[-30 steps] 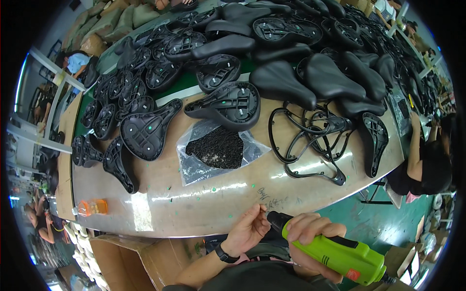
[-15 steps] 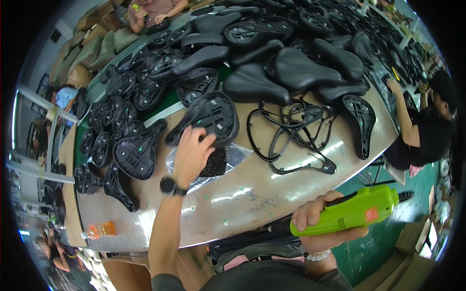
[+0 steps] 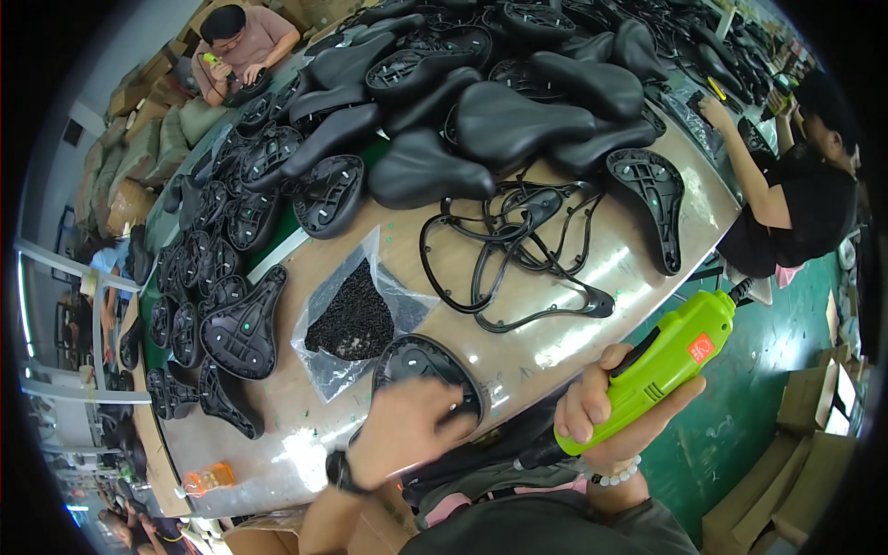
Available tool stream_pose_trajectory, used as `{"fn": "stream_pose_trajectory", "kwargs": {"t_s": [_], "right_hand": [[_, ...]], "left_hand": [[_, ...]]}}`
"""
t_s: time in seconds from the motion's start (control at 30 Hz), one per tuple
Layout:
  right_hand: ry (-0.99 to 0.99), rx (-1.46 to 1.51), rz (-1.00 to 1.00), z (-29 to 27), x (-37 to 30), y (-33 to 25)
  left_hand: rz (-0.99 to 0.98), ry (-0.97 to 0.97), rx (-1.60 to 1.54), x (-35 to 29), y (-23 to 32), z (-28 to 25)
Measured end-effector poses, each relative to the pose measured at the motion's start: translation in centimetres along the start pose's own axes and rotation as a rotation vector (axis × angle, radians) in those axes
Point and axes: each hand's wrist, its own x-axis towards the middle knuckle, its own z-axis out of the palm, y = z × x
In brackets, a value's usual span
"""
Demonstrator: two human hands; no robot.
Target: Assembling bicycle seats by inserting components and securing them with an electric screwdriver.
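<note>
A black bicycle saddle [image 3: 423, 363] lies underside up by the table's front edge, right in front of me. My left hand [image 3: 413, 427], with a dark watch on its wrist, is over its near part. Motion smears those fingers, so their grip cannot be made out. In my right hand [image 3: 592, 421] is a bright green electric screwdriver [image 3: 661, 365], held off the table's front edge with its bit end pointing down and left. Just beyond the saddle, a clear plastic bag [image 3: 356, 319] of small black pieces lies open.
Black frame rings [image 3: 518, 245] lie tangled mid-table, with another upturned saddle [image 3: 652, 199] to their right. Saddles [image 3: 518, 120] pile up at the back and left. An orange container [image 3: 209, 478] sits front left. Co-workers [image 3: 245, 46] are at the far left and right [image 3: 795, 185].
My left hand has brought the saddle toward me, down to the table's front edge, uncovering the bag of black pieces. The screwdriver has tilted more upright in my right hand.
</note>
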Motion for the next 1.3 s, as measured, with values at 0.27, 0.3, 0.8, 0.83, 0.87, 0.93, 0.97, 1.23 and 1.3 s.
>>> {"fn": "stream_pose_trajectory", "kwargs": {"t_s": [0.27,0.3,0.8,0.83,0.87,0.93,0.97,1.23,1.3], "right_hand": [[-0.014,-0.006,-0.008,0.6,-0.5,-0.3],[0.016,-0.013,-0.015,0.6,-0.5,-0.4],[0.034,-0.239,0.331,-6.7,2.0,3.0],[0.026,-0.251,0.346,-6.4,2.3,3.8],[-0.006,-0.498,0.338,-6.4,2.6,4.6],[0.041,-0.786,0.391,-6.4,3.1,6.2],[0.023,-0.798,0.404,-6.1,3.5,6.9],[-0.001,-1.317,0.358,-4.2,4.0,10.1],[-0.099,-1.450,0.347,-2.7,3.7,9.7]], "left_hand": [[0.013,0.454,0.063,21.6,-4.1,5.0],[-0.005,0.429,0.073,22.5,-4.0,5.1],[-0.236,0.850,-1.150,-10.6,-5.9,5.6],[-0.288,0.851,-1.114,-12.3,-5.8,6.6],[-0.341,0.822,-0.901,-13.7,-6.0,7.0],[-0.424,0.834,-0.887,-15.8,-6.2,8.2],[-0.507,0.831,-0.858,-16.7,-6.2,8.7],[-0.488,0.730,-0.209,-18.2,-6.8,9.1],[-0.466,0.747,-0.186,-18.1,-6.9,8.5]]}}
